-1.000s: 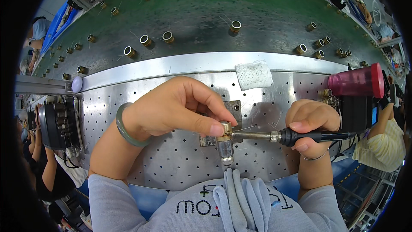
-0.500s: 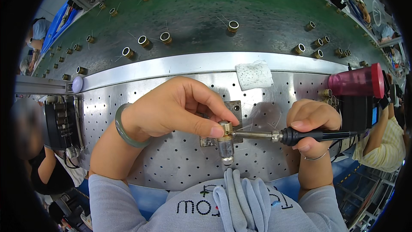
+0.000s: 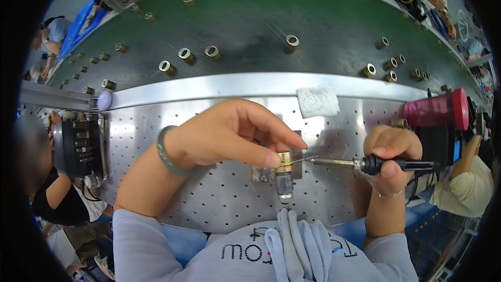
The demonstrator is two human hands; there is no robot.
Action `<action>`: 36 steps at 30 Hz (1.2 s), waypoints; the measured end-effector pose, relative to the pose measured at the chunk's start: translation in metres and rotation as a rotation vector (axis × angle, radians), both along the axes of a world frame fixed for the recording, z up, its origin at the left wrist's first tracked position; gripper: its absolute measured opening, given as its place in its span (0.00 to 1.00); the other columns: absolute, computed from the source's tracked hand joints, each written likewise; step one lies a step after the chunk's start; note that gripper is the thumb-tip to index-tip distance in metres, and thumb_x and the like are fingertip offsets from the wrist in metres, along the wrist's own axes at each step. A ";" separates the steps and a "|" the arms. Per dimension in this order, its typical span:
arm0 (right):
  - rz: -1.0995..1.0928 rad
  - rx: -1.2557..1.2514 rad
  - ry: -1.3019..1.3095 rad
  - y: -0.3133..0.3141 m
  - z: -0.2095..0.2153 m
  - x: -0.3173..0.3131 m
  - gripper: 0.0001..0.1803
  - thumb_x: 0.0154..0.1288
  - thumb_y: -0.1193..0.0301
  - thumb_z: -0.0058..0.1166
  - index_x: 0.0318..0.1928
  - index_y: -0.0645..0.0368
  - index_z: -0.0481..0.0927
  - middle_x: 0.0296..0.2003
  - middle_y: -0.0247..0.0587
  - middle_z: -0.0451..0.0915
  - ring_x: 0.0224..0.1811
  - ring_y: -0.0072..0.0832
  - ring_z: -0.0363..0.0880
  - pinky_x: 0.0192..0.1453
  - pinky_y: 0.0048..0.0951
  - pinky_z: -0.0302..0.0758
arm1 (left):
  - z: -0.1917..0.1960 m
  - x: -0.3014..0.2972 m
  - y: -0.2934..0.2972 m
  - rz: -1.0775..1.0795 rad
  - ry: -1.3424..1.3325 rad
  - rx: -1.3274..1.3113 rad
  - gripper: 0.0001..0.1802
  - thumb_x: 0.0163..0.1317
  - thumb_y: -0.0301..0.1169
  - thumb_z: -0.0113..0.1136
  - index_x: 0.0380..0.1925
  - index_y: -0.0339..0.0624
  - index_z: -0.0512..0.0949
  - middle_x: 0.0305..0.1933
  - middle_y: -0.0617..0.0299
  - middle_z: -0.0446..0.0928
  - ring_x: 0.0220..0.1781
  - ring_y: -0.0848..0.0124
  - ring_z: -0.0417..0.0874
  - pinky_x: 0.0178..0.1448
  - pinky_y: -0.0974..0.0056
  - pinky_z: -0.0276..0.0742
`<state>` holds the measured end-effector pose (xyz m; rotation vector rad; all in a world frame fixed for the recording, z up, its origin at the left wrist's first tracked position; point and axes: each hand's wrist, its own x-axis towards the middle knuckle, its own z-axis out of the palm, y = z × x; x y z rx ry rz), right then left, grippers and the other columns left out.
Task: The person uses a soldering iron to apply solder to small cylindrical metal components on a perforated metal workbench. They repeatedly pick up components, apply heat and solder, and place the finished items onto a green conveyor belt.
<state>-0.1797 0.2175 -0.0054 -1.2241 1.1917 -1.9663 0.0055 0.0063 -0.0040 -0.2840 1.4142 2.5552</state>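
A small brass cylinder [image 3: 284, 162] with thin wires stands on a shiny metal post [image 3: 284, 187] over the bench. My left hand [image 3: 229, 134] bends round the cylinder, thumb against its left side and index fingertip just beyond its far right. Whether that fingertip touches it is unclear. My right hand [image 3: 392, 151] grips the dark handle of a soldering iron [image 3: 373, 164]. The iron's metal tip points left, a short gap from the cylinder. Between them a thin wire [image 3: 312, 157] sticks out. A metal block [image 3: 297, 151] is partly hidden behind my left hand.
A perforated metal bench [image 3: 219, 203] lies under my hands. Beyond its metal rail, a green conveyor belt [image 3: 240, 21] carries several brass cylinders. A whitish pad [image 3: 317, 102] lies by the rail. A pink cup [image 3: 436, 110] lies to the right; a rack of cylinders [image 3: 78, 149] stands left.
The soldering iron's tip has drawn back to the right from the cylinder. My left index fingertip has lifted a little outward, while the thumb stays against the cylinder. The whole view has shifted slightly.
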 end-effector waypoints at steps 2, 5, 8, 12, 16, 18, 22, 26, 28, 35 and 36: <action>-0.007 0.008 -0.006 0.001 0.001 0.000 0.11 0.50 0.73 0.67 0.29 0.64 0.76 0.17 0.34 0.74 0.15 0.24 0.69 0.24 0.24 0.66 | 0.004 -0.003 -0.011 0.128 0.016 -0.090 0.17 0.49 0.20 0.65 0.42 0.30 0.80 0.40 0.56 0.79 0.40 0.73 0.79 0.45 0.72 0.75; -0.051 0.020 -0.027 0.006 -0.001 -0.001 0.12 0.50 0.72 0.67 0.30 0.63 0.76 0.20 0.35 0.74 0.18 0.23 0.70 0.23 0.23 0.65 | 0.014 -0.001 -0.056 0.455 0.086 -0.509 0.13 0.55 0.22 0.62 0.42 0.34 0.80 0.38 0.59 0.81 0.37 0.76 0.80 0.41 0.73 0.75; -0.015 0.033 -0.060 0.002 0.002 0.004 0.13 0.49 0.72 0.68 0.29 0.64 0.76 0.21 0.35 0.75 0.20 0.25 0.71 0.25 0.24 0.67 | 0.007 0.026 -0.136 0.852 -0.018 -1.526 0.13 0.53 0.26 0.65 0.39 0.33 0.81 0.36 0.61 0.81 0.35 0.76 0.78 0.40 0.72 0.74; 0.004 0.051 -0.069 0.002 0.002 0.007 0.12 0.48 0.73 0.69 0.28 0.64 0.77 0.22 0.35 0.76 0.22 0.26 0.73 0.27 0.23 0.68 | -0.021 0.062 -0.211 0.843 -0.403 -1.803 0.15 0.48 0.30 0.67 0.37 0.38 0.82 0.33 0.57 0.80 0.34 0.67 0.78 0.41 0.66 0.74; -0.024 0.057 -0.086 0.006 0.002 0.005 0.12 0.48 0.73 0.69 0.28 0.64 0.77 0.22 0.36 0.76 0.22 0.25 0.73 0.26 0.23 0.67 | -0.015 0.053 -0.187 0.881 -0.221 -1.908 0.16 0.45 0.35 0.70 0.35 0.41 0.83 0.38 0.56 0.78 0.41 0.61 0.77 0.48 0.62 0.73; -0.041 0.060 -0.080 0.005 0.002 0.005 0.12 0.48 0.73 0.69 0.28 0.64 0.78 0.22 0.36 0.76 0.22 0.25 0.72 0.26 0.23 0.67 | -0.003 0.047 -0.154 0.807 -0.089 -1.876 0.17 0.44 0.35 0.71 0.35 0.42 0.83 0.44 0.57 0.75 0.46 0.64 0.74 0.50 0.62 0.71; -0.020 0.083 -0.101 0.003 0.007 0.010 0.12 0.48 0.72 0.69 0.28 0.64 0.78 0.22 0.36 0.76 0.21 0.24 0.72 0.25 0.22 0.67 | -0.011 0.044 -0.122 0.601 0.041 -2.053 0.16 0.39 0.34 0.73 0.31 0.42 0.83 0.49 0.57 0.73 0.57 0.57 0.67 0.60 0.57 0.62; -0.036 0.035 -0.090 0.005 0.005 0.011 0.10 0.48 0.75 0.67 0.28 0.65 0.78 0.22 0.38 0.77 0.23 0.26 0.73 0.27 0.23 0.68 | -0.008 0.037 -0.111 0.670 0.053 -2.053 0.13 0.42 0.30 0.72 0.30 0.42 0.82 0.48 0.57 0.74 0.55 0.58 0.69 0.58 0.58 0.64; -0.043 0.005 -0.066 0.005 0.004 0.006 0.09 0.47 0.77 0.65 0.30 0.66 0.79 0.24 0.41 0.79 0.25 0.28 0.75 0.30 0.25 0.70 | 0.018 0.024 -0.079 0.687 0.105 -1.814 0.11 0.43 0.31 0.71 0.28 0.40 0.82 0.45 0.58 0.74 0.52 0.59 0.70 0.56 0.58 0.65; -0.028 0.299 0.044 0.004 0.007 0.008 0.08 0.52 0.72 0.66 0.30 0.60 0.80 0.23 0.32 0.78 0.24 0.15 0.74 0.27 0.20 0.68 | 0.019 0.008 -0.014 0.170 0.115 -0.631 0.16 0.43 0.27 0.72 0.35 0.35 0.83 0.38 0.57 0.76 0.37 0.73 0.73 0.39 0.71 0.66; -0.039 0.268 0.077 0.001 0.007 0.007 0.08 0.52 0.72 0.66 0.29 0.60 0.80 0.23 0.32 0.78 0.25 0.15 0.74 0.29 0.20 0.68 | 0.019 0.009 -0.012 0.148 0.040 -0.500 0.17 0.42 0.27 0.72 0.35 0.33 0.83 0.37 0.56 0.76 0.37 0.72 0.74 0.39 0.71 0.67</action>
